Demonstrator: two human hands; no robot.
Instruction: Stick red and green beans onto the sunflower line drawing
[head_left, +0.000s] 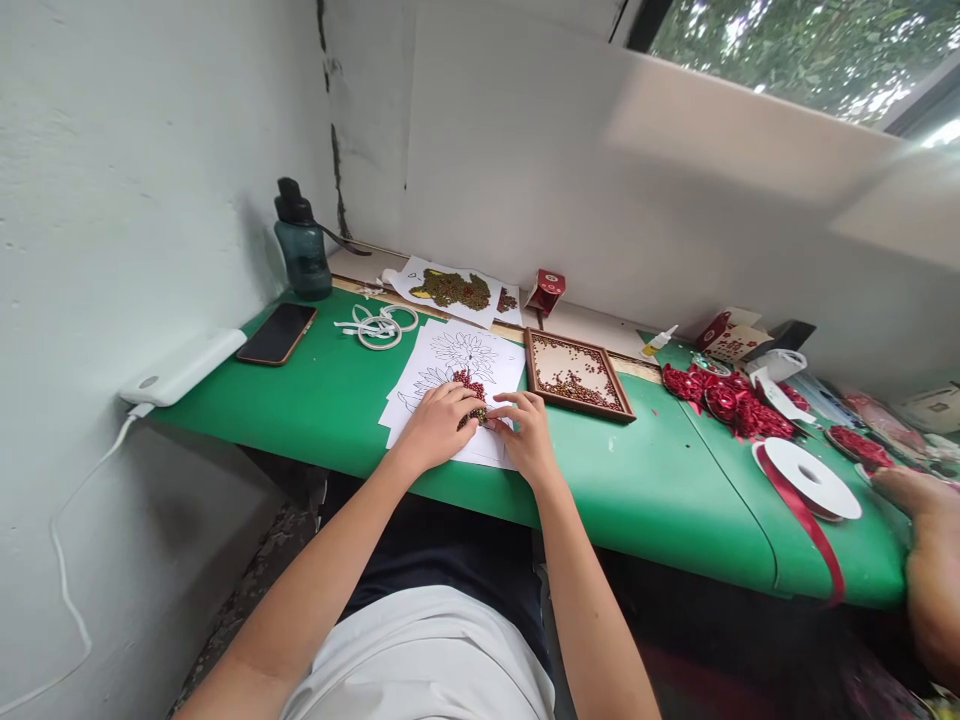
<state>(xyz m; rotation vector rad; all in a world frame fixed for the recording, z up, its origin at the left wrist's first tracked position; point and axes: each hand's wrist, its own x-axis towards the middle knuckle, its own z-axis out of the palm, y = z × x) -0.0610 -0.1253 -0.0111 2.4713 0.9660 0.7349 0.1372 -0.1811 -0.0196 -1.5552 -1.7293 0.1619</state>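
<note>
Green table by a white wall: flower sheet, thin and limp, pinned under my left hand, fingers loose and flat; red beads at the sheet's centre, probably hard and prone to roll, best pinched singly; my right hand has its fingertips gathered beside them, and I cannot tell if they hold anything.

surface was smooth, green, faint sheen. paper sheets were matt white. tray frame looked wooden, brown. ribbon was glossy red satin. phone screen was glossy. bottle was dark plastic.
</note>
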